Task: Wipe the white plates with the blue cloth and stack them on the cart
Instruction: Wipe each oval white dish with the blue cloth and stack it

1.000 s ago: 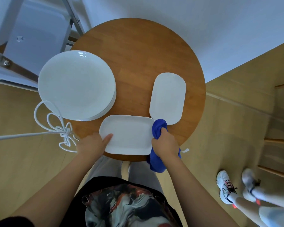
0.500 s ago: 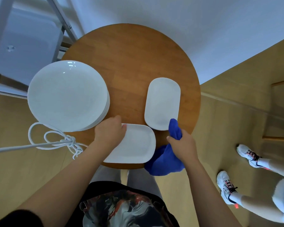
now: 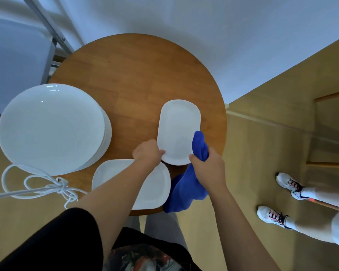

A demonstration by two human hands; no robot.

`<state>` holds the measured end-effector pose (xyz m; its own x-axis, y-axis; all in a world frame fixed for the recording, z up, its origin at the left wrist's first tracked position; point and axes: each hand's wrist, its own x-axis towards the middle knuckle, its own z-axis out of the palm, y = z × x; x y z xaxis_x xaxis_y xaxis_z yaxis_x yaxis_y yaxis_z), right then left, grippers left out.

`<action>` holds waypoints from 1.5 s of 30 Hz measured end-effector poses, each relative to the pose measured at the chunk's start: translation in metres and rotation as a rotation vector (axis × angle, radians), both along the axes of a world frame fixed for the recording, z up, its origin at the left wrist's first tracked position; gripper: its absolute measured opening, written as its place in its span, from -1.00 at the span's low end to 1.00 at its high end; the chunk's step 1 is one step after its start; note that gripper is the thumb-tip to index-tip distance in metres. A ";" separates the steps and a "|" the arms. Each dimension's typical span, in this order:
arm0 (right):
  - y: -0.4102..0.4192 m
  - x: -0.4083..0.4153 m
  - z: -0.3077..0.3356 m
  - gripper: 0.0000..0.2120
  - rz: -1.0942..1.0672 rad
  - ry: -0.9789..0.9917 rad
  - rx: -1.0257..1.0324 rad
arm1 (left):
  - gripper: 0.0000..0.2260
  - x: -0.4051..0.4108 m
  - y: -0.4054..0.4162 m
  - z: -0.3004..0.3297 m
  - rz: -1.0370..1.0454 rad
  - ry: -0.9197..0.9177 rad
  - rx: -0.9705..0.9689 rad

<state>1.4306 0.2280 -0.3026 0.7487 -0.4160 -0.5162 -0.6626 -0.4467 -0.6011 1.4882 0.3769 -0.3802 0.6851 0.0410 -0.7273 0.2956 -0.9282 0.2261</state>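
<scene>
My left hand (image 3: 148,152) pinches the far oblong plate (image 3: 177,128), my right hand (image 3: 207,169) grips the blue cloth (image 3: 188,188); I judge nothing stacked on the cart yet

Hands (image 3: 148,152) at oblong plate (image 3: 177,130), cloth (image 3: 199,145)

A round wooden table (image 3: 141,79) stands against a white wall (image 3: 204,26). A knotted white rope (image 3: 53,185) hangs looped off the table's left near edge, over the wood floor (image 3: 262,143). Beyond the table's right edge, a second person's white sneakers (image 3: 272,216) rest on the floor.
</scene>
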 end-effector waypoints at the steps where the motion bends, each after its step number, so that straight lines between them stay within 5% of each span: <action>1: -0.001 0.001 -0.001 -0.79 0.001 0.000 0.003 | -0.74 0.001 0.000 0.000 0.002 0.009 -0.007; 6: -0.004 0.004 -0.003 -0.78 -0.009 -0.012 0.018 | -0.84 0.005 0.009 0.002 0.072 -0.049 -0.139; 10: -0.009 0.006 -0.001 -0.77 -0.048 -0.026 0.043 | -0.91 0.002 0.011 0.006 0.359 -0.175 -0.358; 13: -0.011 0.008 0.006 -0.73 -0.055 -0.029 0.038 | -0.75 0.003 0.010 0.010 0.525 -0.231 -0.487; 23: -0.012 0.018 0.062 -0.46 -0.106 -0.180 0.200 | -0.79 0.007 0.016 0.031 1.009 -0.040 -0.827; 28: 0.018 0.034 0.070 -0.59 0.089 -0.210 0.325 | -0.66 0.008 0.019 0.059 1.029 0.114 -0.927; 30: 0.034 0.031 0.058 -0.38 0.359 -0.134 0.231 | -0.60 0.007 0.017 0.070 0.941 0.081 -0.982; 34: 0.052 0.019 0.042 -0.45 0.844 -0.049 -0.258 | -0.60 0.002 0.021 0.084 0.983 -0.010 -1.022; 39: 0.073 0.006 0.044 -0.54 0.855 -0.282 -0.469 | -0.55 -0.011 0.028 0.091 0.946 0.064 -1.015; 45: 0.095 -0.002 0.042 -0.53 0.602 -0.281 -0.692 | -0.52 -0.014 0.026 0.106 0.767 -0.015 -0.980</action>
<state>1.4290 0.3232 -0.2602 0.9954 -0.0661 -0.0696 -0.0776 -0.9810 -0.1780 1.4740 0.4026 -0.2737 0.7326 -0.1212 -0.6698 0.6780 0.0439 0.7337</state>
